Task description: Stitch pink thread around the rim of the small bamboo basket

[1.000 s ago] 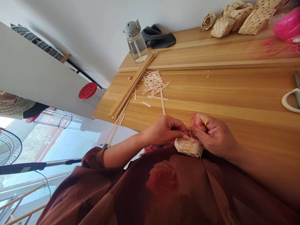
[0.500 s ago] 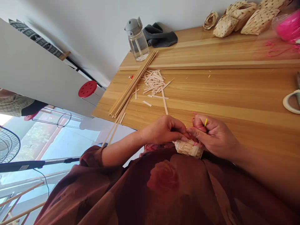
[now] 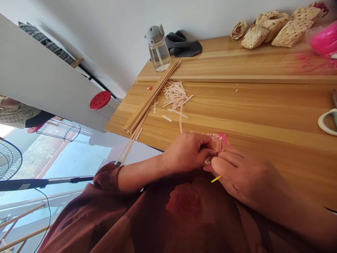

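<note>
Both hands meet at the near edge of the wooden table (image 3: 263, 105), over my lap. My left hand (image 3: 188, 151) pinches a small woven straw piece (image 3: 216, 142) that has pink thread (image 3: 223, 138) on it. My right hand (image 3: 237, 172) is curled beside it, fingers closed, with a thin yellow stick (image 3: 216, 179) poking out below the fingertips. Most of the woven piece is hidden between the two hands.
A bundle of long straw strips (image 3: 150, 100) and a heap of short cut bits (image 3: 175, 96) lie at the left. A water bottle (image 3: 158, 49), dark cloth (image 3: 183, 45), several woven baskets (image 3: 273, 28), pink yarn (image 3: 325, 40) and scissors (image 3: 328, 121) sit further off.
The woven piece has been turned and raised toward the table, its pink thread now on top. My right hand rolled over, so the yellow stick points down instead of up.
</note>
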Motion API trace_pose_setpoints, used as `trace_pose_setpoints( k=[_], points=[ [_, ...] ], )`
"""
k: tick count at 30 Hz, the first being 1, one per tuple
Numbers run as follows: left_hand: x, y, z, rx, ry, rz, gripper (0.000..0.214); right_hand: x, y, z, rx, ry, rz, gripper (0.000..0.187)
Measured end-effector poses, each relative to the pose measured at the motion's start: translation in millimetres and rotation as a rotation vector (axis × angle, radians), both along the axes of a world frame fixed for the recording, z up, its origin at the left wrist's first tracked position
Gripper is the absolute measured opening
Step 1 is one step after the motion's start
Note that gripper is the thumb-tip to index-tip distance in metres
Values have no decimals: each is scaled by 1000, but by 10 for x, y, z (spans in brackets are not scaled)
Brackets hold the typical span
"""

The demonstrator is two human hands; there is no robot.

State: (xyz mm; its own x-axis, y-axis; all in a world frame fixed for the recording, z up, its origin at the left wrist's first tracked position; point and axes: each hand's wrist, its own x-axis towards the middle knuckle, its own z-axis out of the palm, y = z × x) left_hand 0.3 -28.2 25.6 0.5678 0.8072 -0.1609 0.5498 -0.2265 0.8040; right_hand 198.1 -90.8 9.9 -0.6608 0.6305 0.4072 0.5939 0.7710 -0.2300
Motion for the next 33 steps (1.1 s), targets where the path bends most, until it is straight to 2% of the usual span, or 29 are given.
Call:
trace_pose_setpoints(
  k=[3, 5, 10, 15, 22, 27, 30, 33],
  points=[
    [82, -70, -33, 110, -120, 143, 14, -32, -29, -7, 59, 36, -91, 22],
    [129, -85, -70, 96, -235, 205, 12, -47, -8, -13, 72, 69, -129, 23],
    [204, -52, -172, -78, -466, 327, 9, -63, 49, -70, 77, 105, -163, 23],
    [238, 27, -247, -211, -723, 401, 29, -87, 66, -178, 45, 87, -162, 20],
    [254, -11, -192, -364, -774, 436, 40, -79, 139, -226, 81, 51, -151, 25],
    [260, -16, -213, -316, -769, 456, 29, -53, 127, -257, 45, 25, -173, 22],
    [222, 37, -254, -180, -725, 488, 19, 61, 56, -231, 3, 6, -194, 22],
    [146, 123, -303, -15, -656, 517, 12, 325, -7, -208, -17, 57, -321, 20]
  ],
)
